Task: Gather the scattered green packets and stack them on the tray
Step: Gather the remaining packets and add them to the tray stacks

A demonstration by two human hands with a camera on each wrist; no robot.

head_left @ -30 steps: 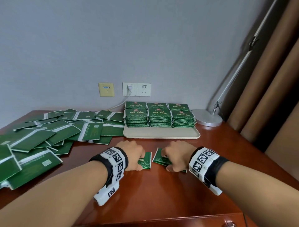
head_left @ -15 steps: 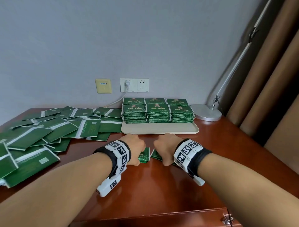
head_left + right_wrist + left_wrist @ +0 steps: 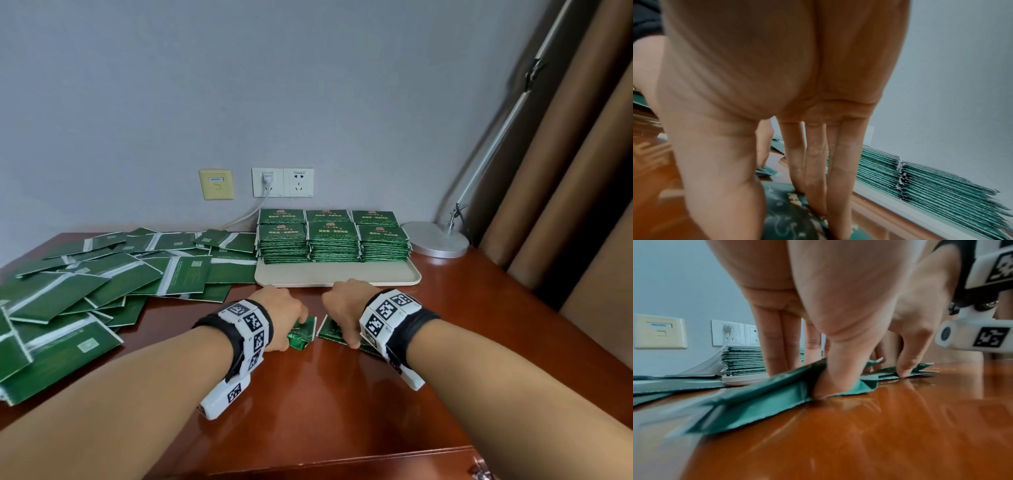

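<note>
Fingers [image 3: 774,344] of the left hand [image 3: 284,317] stood straight down on a green packet [image 3: 764,404], thumb tucked under its crumpled edge, pinching it. Right hand [image 3: 342,308] had its fingers [image 3: 816,175] planted on a second packet [image 3: 785,211], thumb alongside; couldn't tell if it was really gripped or just pressed. Both packets lay on the glossy table [image 3: 325,404], just in front of the tray [image 3: 342,274] with its six stacks [image 3: 334,240]. Slick foil on polished wood: I'd bet on a packet skating away or creasing worse. Big scattered pile [image 3: 102,284] sat left.
</note>
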